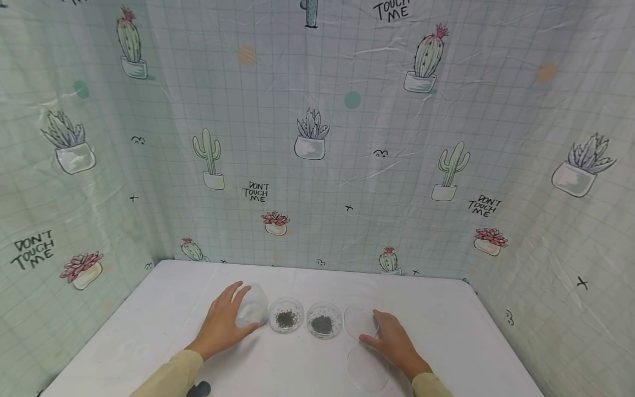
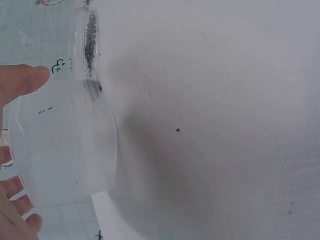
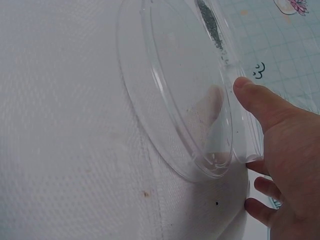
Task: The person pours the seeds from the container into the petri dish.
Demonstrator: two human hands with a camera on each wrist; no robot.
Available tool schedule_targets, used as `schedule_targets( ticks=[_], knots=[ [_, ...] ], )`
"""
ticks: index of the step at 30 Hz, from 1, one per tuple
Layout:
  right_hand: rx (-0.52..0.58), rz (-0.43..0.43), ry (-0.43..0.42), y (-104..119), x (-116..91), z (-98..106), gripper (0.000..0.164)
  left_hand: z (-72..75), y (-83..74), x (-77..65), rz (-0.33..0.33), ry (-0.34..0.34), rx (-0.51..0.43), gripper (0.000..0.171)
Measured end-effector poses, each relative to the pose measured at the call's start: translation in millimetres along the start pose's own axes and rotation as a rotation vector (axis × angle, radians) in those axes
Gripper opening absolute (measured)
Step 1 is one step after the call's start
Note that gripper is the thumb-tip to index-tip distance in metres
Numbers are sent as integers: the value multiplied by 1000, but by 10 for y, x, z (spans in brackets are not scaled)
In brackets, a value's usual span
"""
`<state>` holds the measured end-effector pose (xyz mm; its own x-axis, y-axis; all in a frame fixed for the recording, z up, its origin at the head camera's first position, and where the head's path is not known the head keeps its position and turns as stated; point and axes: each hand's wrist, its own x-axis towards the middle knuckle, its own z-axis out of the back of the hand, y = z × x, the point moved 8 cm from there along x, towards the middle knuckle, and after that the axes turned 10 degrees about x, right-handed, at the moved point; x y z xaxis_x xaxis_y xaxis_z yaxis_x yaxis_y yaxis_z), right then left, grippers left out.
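Observation:
On the white table a row of clear things stands in the head view. At its left end is a frosted plastic container; my left hand holds it, thumb at its right side and fingers at its far left. Two petri dishes in the middle contain dark grains. To their right sits a clear petri dish, its right rim between the thumb and fingers of my right hand. Nearer me lies another clear round dish, below the right thumb in the head view.
A black object shows partly beside my left sleeve at the bottom edge. Behind the white table and along both sides hangs a cactus-print sheet. Small dark specks dot the tabletop.

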<state>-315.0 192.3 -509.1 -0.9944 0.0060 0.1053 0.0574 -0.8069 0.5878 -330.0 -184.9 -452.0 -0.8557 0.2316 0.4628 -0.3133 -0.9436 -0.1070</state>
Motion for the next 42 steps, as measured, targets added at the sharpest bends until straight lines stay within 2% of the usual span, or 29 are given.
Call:
schedule_targets(
  ticks=[6, 21, 31, 42],
  knots=[
    [1, 4, 3, -6, 0, 0, 82, -77, 61, -31, 64, 59, -36, 93],
    [18, -2, 14, -18, 9, -13, 82, -199, 142, -78, 124, 109, -163, 97],
    [35, 17, 14, -13, -2, 4, 82, -267, 184, -90, 203, 209, -221, 101],
    [36, 12, 28, 14, 2, -2, 81, -217, 166, -65, 177, 157, -219, 99]
  ],
)
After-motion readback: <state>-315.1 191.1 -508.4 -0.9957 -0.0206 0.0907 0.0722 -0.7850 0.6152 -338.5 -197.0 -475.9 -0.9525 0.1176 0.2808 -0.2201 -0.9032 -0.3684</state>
